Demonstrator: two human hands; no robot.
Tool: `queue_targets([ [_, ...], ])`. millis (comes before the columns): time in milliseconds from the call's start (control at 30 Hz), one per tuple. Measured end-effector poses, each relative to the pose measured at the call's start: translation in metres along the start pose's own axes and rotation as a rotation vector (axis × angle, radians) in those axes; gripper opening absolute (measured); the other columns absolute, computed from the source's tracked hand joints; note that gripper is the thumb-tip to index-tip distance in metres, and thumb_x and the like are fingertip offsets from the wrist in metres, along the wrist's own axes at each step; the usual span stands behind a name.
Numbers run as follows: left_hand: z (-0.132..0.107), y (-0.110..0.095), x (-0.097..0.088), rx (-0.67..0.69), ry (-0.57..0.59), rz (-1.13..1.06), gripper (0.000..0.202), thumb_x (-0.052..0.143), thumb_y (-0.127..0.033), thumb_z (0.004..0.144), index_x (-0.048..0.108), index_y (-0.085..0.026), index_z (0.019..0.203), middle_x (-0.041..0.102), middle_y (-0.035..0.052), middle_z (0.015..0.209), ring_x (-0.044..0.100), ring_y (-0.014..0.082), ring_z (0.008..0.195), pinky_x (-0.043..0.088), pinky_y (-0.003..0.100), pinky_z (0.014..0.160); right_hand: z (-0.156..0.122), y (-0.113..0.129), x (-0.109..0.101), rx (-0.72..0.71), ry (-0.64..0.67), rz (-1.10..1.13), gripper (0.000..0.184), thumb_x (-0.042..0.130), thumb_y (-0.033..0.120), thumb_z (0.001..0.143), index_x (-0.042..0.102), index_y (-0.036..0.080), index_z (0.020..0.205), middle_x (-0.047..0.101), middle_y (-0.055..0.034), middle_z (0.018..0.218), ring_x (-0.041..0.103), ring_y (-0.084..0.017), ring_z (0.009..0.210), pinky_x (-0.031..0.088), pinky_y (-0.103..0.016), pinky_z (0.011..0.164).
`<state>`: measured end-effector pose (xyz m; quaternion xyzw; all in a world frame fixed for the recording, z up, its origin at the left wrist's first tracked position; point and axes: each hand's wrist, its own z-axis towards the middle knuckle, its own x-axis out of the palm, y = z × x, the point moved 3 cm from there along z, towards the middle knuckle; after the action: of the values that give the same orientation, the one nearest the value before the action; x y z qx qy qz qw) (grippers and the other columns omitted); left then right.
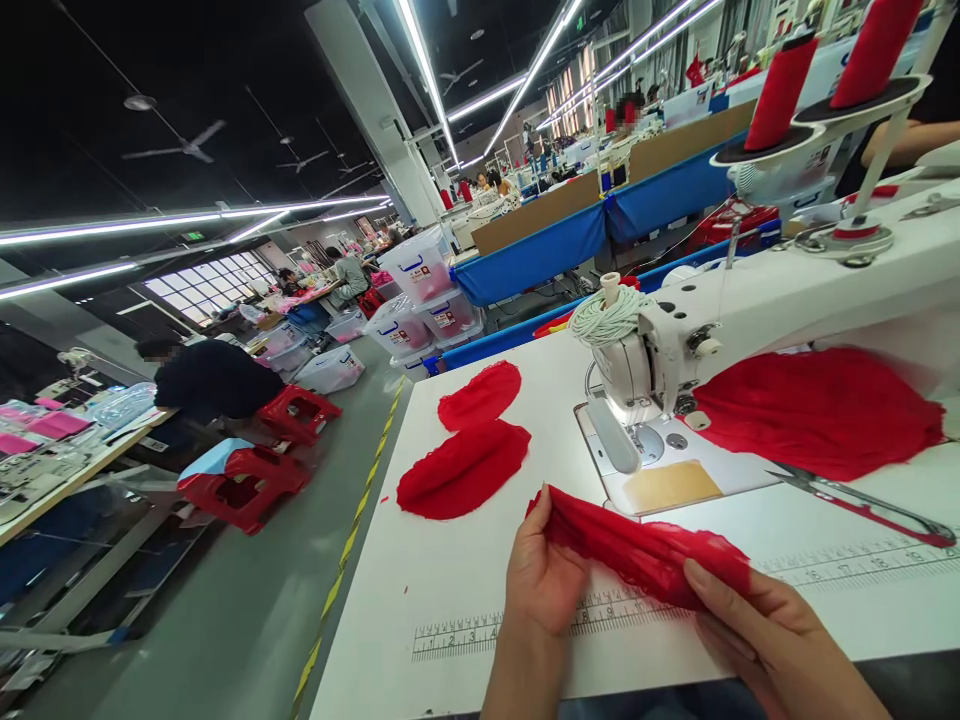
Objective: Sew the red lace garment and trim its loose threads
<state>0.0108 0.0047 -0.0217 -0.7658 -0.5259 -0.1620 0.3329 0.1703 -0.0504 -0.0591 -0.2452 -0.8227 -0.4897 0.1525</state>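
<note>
Between my two hands a thin red fabric piece is stretched over the front of the table, lifted above its printed ruler. My left hand pinches the left end of the cloth between thumb and fingers. At the other end my right hand grips it, thumb on top. Two red oval fabric pieces lie flat to the left of the sewing machine. A larger red fabric pile rests under the machine's arm. In front of that pile lies a pair of thread snips or tweezers.
Red thread cones stand on a holder at upper right. A bundle of pale cord sits on the machine head. Beyond the white table are stacked clear bins, red stools and a seated person at left.
</note>
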Motion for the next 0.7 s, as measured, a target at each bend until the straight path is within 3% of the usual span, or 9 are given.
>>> queue_targets([
  [100, -0.002, 0.018, -0.002, -0.135, 0.234, 0.075, 0.014, 0.065, -0.023, 0.092, 0.07, -0.012, 0.084, 0.076, 0.0083, 0.084, 0.074, 0.018, 0.081, 0.06, 0.027, 0.077, 0.0, 0.003, 0.012, 0.035, 0.015, 0.017, 0.033, 0.09, 0.048, 0.059, 0.072, 0.021, 0.065, 0.059, 0.0022, 0.055, 0.049, -0.01, 0.047, 0.046, -0.023, 0.047],
  [167, -0.006, 0.03, -0.005, -0.198, 0.417, 0.2, 0.025, 0.078, -0.028, 0.082, 0.071, -0.01, 0.098, 0.077, 0.0133, 0.099, 0.072, 0.0256, 0.101, 0.059, 0.034, 0.088, 0.003, 0.005, 0.017, 0.063, 0.059, 0.032, 0.034, 0.09, 0.048, 0.057, 0.071, 0.02, 0.065, 0.064, 0.0005, 0.06, 0.055, -0.013, 0.055, 0.048, -0.025, 0.054],
  [233, -0.009, 0.036, -0.007, -0.175, 0.469, 0.286, 0.033, 0.086, -0.023, 0.072, 0.072, -0.01, 0.1, 0.076, 0.0138, 0.1, 0.069, 0.0291, 0.11, 0.056, 0.036, 0.095, 0.007, 0.006, 0.02, 0.063, 0.101, 0.023, 0.036, 0.09, 0.049, 0.056, 0.072, 0.02, 0.067, 0.065, -0.0004, 0.061, 0.058, -0.016, 0.059, 0.049, -0.029, 0.059],
  [300, -0.009, 0.037, -0.007, -0.122, 0.424, 0.31, 0.029, 0.085, -0.016, 0.071, 0.073, -0.01, 0.096, 0.076, 0.0131, 0.096, 0.069, 0.0291, 0.108, 0.055, 0.036, 0.096, 0.011, 0.006, 0.019, 0.041, 0.115, -0.006, 0.037, 0.088, 0.051, 0.059, 0.067, 0.021, 0.063, 0.056, 0.0027, 0.052, 0.049, -0.013, 0.05, 0.045, -0.029, 0.054],
  [433, -0.008, 0.027, 0.004, 0.017, 0.291, 0.258, 0.009, 0.072, -0.01, 0.082, 0.072, -0.01, 0.091, 0.076, 0.0113, 0.093, 0.073, 0.0225, 0.093, 0.057, 0.033, 0.092, 0.018, 0.007, 0.017, 0.008, 0.147, -0.089, 0.065, 0.073, 0.069, 0.069, 0.037, 0.023, 0.042, 0.024, 0.0077, 0.043, 0.02, -0.009, 0.044, 0.023, -0.027, 0.043],
  [500, -0.006, 0.022, 0.009, 0.051, 0.248, 0.222, 0.008, 0.065, -0.008, 0.087, 0.072, -0.01, 0.09, 0.076, 0.0107, 0.092, 0.073, 0.0197, 0.087, 0.058, 0.032, 0.09, 0.021, 0.01, 0.017, -0.046, 0.126, -0.089, 0.067, 0.066, 0.075, 0.072, 0.033, 0.023, 0.043, 0.025, 0.0066, 0.044, 0.02, -0.01, 0.047, 0.021, -0.027, 0.045],
  [700, 0.002, 0.019, 0.009, 0.072, 0.152, 0.195, 0.01, 0.06, -0.007, 0.091, 0.069, -0.008, 0.096, 0.076, 0.0127, 0.096, 0.074, 0.0164, 0.083, 0.06, 0.026, 0.083, 0.024, 0.014, 0.018, -0.08, 0.145, -0.103, 0.061, 0.062, 0.073, 0.076, 0.042, 0.023, 0.048, 0.035, 0.004, 0.048, 0.027, -0.012, 0.049, 0.022, -0.029, 0.05],
])
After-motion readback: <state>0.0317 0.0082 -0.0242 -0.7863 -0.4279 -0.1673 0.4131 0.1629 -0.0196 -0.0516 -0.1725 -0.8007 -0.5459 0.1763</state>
